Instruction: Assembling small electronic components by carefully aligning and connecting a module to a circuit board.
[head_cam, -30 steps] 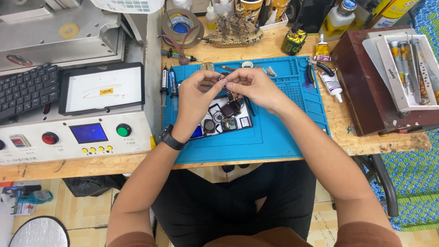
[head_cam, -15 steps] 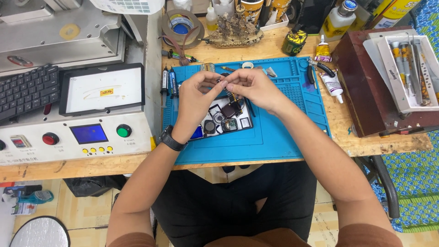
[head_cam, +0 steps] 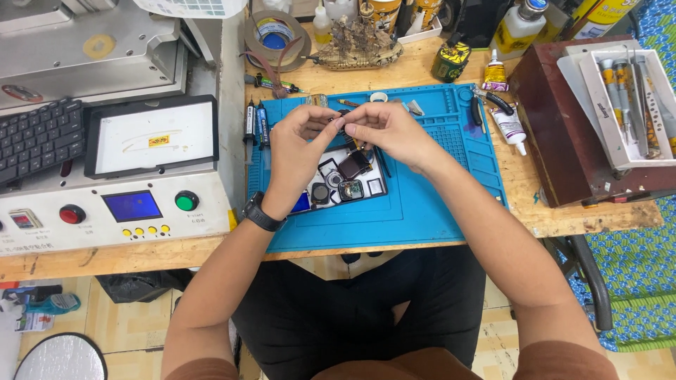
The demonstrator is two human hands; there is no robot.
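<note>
Blue silicone work mat [head_cam: 436, 211]: above its middle we pinch a small dark part [head_cam: 343, 121], too small to identify, between left hand [head_cam: 299, 144] and right hand [head_cam: 387, 130], fingertips meeting, wrists raised over a tray of small square components [head_cam: 345, 184].

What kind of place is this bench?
Likely a small-electronics repair bench. A blue work mat covers the wooden table, a dark tray of small device parts lies under both hands, and a machine with a small screen and red and green buttons stands at the side, with a tool tray opposite.
</note>
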